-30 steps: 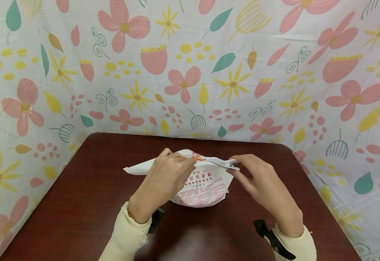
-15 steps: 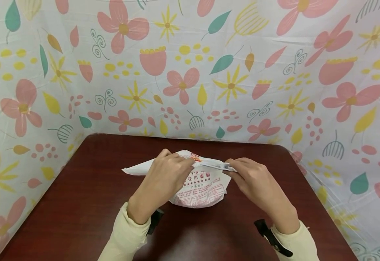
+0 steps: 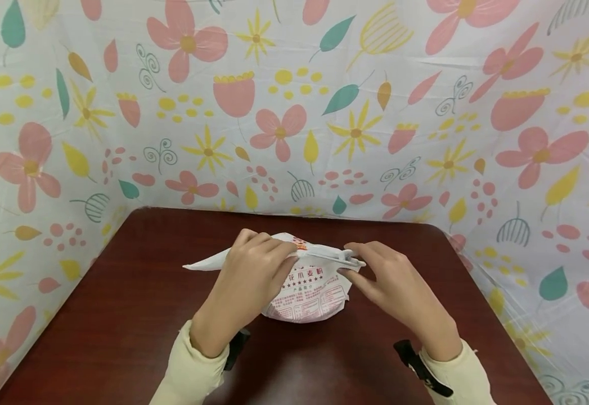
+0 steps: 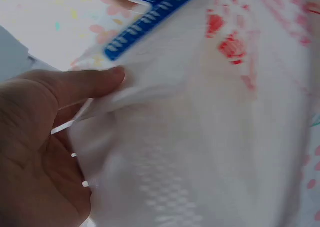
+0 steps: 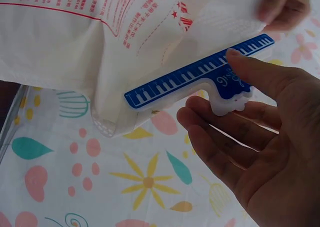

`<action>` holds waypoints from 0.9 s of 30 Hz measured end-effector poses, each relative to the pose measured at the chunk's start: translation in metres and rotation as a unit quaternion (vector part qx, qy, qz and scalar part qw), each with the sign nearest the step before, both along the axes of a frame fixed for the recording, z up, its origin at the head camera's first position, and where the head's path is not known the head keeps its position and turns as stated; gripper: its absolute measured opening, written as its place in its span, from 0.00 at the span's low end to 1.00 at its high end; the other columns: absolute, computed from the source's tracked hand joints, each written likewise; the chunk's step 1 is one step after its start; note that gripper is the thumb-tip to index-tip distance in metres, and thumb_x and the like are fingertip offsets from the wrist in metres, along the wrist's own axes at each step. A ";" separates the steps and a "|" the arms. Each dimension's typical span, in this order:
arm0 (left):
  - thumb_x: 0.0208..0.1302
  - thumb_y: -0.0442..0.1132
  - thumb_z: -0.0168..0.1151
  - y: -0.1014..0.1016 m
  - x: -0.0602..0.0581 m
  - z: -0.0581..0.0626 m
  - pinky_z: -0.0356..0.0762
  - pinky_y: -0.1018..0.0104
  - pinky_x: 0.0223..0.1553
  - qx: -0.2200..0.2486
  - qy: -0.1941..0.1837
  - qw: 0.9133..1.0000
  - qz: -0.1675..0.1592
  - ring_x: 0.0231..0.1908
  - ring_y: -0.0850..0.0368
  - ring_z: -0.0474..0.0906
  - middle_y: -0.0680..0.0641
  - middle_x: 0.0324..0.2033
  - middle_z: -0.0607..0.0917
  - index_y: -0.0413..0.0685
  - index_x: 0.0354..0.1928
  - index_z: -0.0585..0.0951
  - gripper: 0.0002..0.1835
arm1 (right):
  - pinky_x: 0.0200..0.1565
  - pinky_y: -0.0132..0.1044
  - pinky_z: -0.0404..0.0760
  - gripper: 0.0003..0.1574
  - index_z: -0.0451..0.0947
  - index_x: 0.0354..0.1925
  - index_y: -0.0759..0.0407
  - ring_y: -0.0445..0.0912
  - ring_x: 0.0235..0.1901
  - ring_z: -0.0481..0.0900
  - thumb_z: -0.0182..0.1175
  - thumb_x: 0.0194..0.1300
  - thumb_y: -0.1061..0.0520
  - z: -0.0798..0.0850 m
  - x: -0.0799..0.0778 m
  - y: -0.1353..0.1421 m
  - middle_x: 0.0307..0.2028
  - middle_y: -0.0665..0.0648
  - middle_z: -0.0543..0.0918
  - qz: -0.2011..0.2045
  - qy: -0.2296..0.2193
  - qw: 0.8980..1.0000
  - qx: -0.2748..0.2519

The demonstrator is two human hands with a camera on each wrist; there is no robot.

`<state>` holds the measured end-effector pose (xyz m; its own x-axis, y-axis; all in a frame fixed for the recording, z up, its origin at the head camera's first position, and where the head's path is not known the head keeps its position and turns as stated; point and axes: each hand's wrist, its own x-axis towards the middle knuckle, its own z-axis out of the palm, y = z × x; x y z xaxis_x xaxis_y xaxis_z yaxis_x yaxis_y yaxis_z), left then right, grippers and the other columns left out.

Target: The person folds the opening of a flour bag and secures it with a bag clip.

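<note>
A white paper bag point(image 3: 306, 301) with red Chinese print stands on the table, its top folded over. My left hand point(image 3: 251, 270) pinches that folded top edge, with the thumb over it in the left wrist view. Across the fold lies a bag clip point(image 5: 200, 74), blue with piano-key markings and a white back. The clip's far end reaches almost to the bag's side edge in the right wrist view. My right hand point(image 3: 400, 284) holds the clip at its handle; the thumb lies on the blue face, and the other fingers curl below. The clip's underside is mostly hidden.
The dark reddish-brown table point(image 3: 137, 315) extends around the bag. A white curtain point(image 3: 294, 112) with a flower print hangs behind it and along both sides.
Half a second ago my right thumb and forefinger were closer together on the clip; now they are farther apart. My left hand keeps its hold on the bag. The view has shifted slightly.
</note>
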<state>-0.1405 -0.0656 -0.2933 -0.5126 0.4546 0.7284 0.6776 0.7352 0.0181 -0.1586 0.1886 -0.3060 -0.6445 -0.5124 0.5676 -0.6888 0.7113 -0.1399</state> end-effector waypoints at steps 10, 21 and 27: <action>0.58 0.39 0.58 -0.002 0.004 0.002 0.62 0.66 0.36 -0.005 -0.007 1.000 -0.010 0.27 0.62 0.72 0.56 0.26 0.81 0.51 0.31 0.80 0.03 | 0.31 0.31 0.75 0.18 0.76 0.44 0.53 0.35 0.35 0.73 0.64 0.53 0.55 0.002 0.000 -0.002 0.38 0.45 0.78 0.013 0.005 1.000 0.021; 0.60 0.37 0.56 -0.003 -0.001 0.000 0.62 0.69 0.31 -0.013 0.031 0.999 -0.035 0.25 0.65 0.73 0.56 0.20 0.78 0.49 0.28 0.80 0.06 | 0.35 0.34 0.76 0.13 0.77 0.37 0.57 0.39 0.33 0.76 0.66 0.51 0.59 0.011 -0.001 -0.004 0.31 0.47 0.80 0.065 0.045 0.996 0.045; 0.60 0.37 0.56 -0.003 -0.001 0.001 0.63 0.69 0.32 -0.014 0.040 0.998 -0.039 0.24 0.65 0.73 0.57 0.20 0.78 0.50 0.27 0.79 0.06 | 0.32 0.34 0.77 0.14 0.78 0.37 0.58 0.40 0.33 0.77 0.66 0.49 0.60 0.010 -0.002 -0.003 0.32 0.49 0.81 0.061 0.033 0.996 0.048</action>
<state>-0.1413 -0.0682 -0.2922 -0.4149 0.5120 0.7522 0.7312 0.6796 -0.0593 -0.1607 0.1855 -0.2960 -0.5371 -0.6390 0.5506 -0.7765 0.6296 -0.0267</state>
